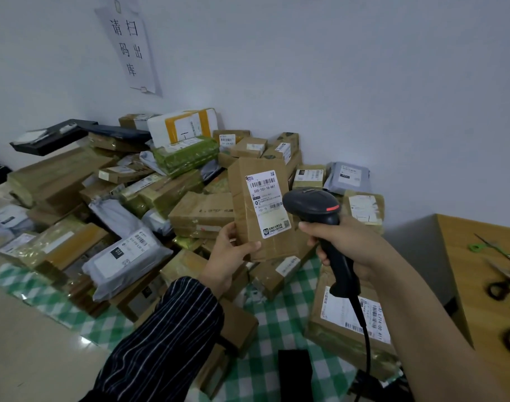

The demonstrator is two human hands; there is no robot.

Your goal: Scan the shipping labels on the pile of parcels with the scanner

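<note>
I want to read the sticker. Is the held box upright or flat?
Upright, leaning slightly. The left hand holds the box by its bottom end, its label facing the camera.

The left hand (227,256) grips the lower left corner of the upright parcel (242,204), with the thumb (248,246) laid across its front face and the fingers (229,232) going up its left edge and behind it. The arm, in a dark striped sleeve (167,338), rises toward the parcel from below and to its left. The right hand (346,248) sits just right of the parcel's lower half, curled round the handle of the scanner (314,204) with the forefinger crooked at the front of the grip, and its bare forearm (422,309) stretches away from the parcel toward the lower right.
</note>
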